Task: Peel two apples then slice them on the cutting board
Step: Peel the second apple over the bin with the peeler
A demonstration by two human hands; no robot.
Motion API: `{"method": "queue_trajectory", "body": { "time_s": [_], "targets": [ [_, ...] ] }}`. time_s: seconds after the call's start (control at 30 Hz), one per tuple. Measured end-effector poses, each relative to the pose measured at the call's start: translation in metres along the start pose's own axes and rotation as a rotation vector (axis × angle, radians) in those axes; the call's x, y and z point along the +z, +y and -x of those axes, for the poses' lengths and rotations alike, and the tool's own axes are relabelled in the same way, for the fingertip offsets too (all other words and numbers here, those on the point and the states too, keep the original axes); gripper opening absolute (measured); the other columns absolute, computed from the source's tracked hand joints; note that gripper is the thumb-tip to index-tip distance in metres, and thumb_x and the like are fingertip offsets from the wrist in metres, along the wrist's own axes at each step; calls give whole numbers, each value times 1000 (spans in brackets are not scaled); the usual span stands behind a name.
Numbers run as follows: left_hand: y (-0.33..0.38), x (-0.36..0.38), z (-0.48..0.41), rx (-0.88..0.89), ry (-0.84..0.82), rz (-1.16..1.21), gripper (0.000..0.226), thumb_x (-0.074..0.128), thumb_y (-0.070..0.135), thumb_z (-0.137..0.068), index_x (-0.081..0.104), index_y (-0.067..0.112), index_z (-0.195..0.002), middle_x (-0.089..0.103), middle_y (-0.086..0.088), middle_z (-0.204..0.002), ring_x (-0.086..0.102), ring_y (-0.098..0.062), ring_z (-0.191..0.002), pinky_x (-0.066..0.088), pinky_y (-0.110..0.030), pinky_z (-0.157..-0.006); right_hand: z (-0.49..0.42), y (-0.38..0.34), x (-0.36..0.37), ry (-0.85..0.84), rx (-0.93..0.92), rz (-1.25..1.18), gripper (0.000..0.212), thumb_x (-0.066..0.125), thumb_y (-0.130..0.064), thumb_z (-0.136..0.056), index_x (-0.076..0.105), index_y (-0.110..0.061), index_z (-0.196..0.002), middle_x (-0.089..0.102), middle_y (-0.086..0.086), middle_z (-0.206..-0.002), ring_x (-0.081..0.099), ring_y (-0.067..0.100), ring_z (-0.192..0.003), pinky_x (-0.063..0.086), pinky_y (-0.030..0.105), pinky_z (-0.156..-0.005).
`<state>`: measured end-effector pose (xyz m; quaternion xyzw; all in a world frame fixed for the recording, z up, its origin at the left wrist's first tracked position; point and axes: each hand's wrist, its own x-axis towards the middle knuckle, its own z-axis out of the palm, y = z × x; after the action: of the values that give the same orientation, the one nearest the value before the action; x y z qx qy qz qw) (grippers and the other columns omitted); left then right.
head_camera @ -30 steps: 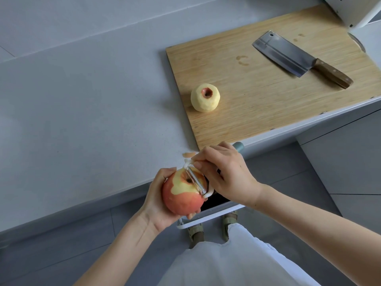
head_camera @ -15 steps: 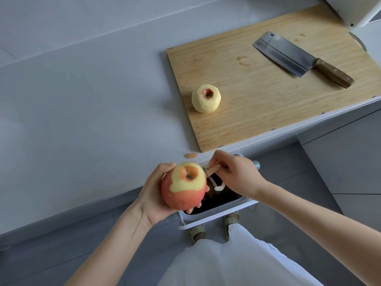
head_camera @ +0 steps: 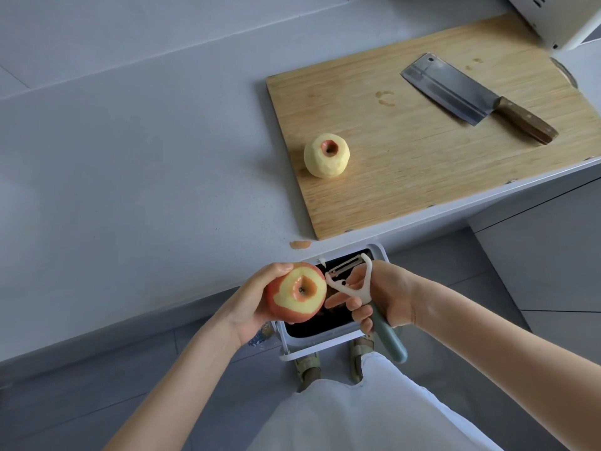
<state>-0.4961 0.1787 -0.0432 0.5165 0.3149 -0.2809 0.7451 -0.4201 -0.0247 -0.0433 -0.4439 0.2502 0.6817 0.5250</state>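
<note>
My left hand (head_camera: pixel 250 304) grips a red apple (head_camera: pixel 296 292) whose top ring is peeled to pale flesh, held below the counter edge. Beside it on the right, my right hand (head_camera: pixel 380 296) holds a Y-shaped peeler (head_camera: pixel 354 281) by its green handle, blade end up and just clear of the apple. A fully peeled apple (head_camera: pixel 326 155) stands on the near left part of the wooden cutting board (head_camera: pixel 422 164). A cleaver (head_camera: pixel 471 92) with a wooden handle lies on the board's far right.
A white bin (head_camera: pixel 328 343) with a dark inside stands open on the floor under both hands. A scrap of peel (head_camera: pixel 300 244) lies on the grey counter (head_camera: pixel 130 190) near its edge. A white appliance (head_camera: pixel 562 17) sits at the far right corner.
My right hand has pulled the peeler off the apple and turned it upright, blade end up. The left hand has tilted the apple so its peeled top faces me.
</note>
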Motion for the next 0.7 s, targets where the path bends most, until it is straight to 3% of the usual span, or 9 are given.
{"method": "queue_trajectory", "body": {
  "time_s": [0.13, 0.2, 0.33, 0.47, 0.57, 0.63, 0.7],
  "targets": [
    [-6, 1, -6, -45, 50, -51, 56, 69, 49, -63, 68, 16, -109, 69, -11, -107, 64, -21, -91, 52, -31, -63, -1, 2, 5, 6, -73, -73, 46, 37, -36, -90, 61, 2, -94, 45, 4, -51, 34, 14, -44, 29, 25, -51],
    [-7, 4, -7, -43, 43, -77, 59, 69, 50, -63, 66, 17, -112, 68, -11, -109, 63, -20, -90, 50, -27, -60, -1, 5, 10, 68, -116, -40, 42, 39, -34, -91, 61, 1, -87, 44, 4, -50, 33, 14, -45, 28, 25, -52],
    [-6, 8, -12, -42, 29, -170, 91, 81, 49, -43, 56, 15, -124, 67, -10, -109, 63, -20, -90, 49, -26, -59, -6, 13, 18, 213, -223, 19, 34, 46, -29, -93, 59, -3, -77, 44, 4, -46, 33, 15, -42, 27, 26, -50],
    [-7, 9, -16, -22, 98, -145, 107, 86, 43, -36, 47, 8, -130, 62, -20, -118, 64, -25, -92, 47, -24, -52, -10, 18, 21, 284, -292, 22, 35, 47, -28, -96, 63, 1, -86, 43, 3, -43, 33, 14, -40, 26, 26, -49],
    [-6, 9, -13, -25, 120, -47, 97, 82, 37, -39, 49, 8, -126, 62, -22, -117, 65, -28, -89, 45, -25, -49, -13, 23, 22, 470, -471, 189, 31, 49, -28, -95, 63, -1, -90, 49, 1, -44, 38, 12, -37, 32, 21, -44],
    [-6, 11, -8, -66, 76, 79, 76, 78, 30, -51, 55, 12, -121, 65, -21, -111, 66, -33, -83, 45, -27, -52, -16, 24, 21, 688, -711, 469, 27, 54, -35, -93, 57, -11, -81, 55, -5, -50, 46, 9, -42, 38, 23, -48],
    [-4, 15, -3, -131, 34, 245, 50, 73, 22, -62, 62, 14, -110, 65, -20, -102, 65, -37, -80, 48, -33, -62, -22, 23, 17, 915, -1039, 788, 27, 54, -34, -92, 50, -13, -74, 47, -8, -47, 42, 12, -46, 37, 27, -52]
  ]
}}
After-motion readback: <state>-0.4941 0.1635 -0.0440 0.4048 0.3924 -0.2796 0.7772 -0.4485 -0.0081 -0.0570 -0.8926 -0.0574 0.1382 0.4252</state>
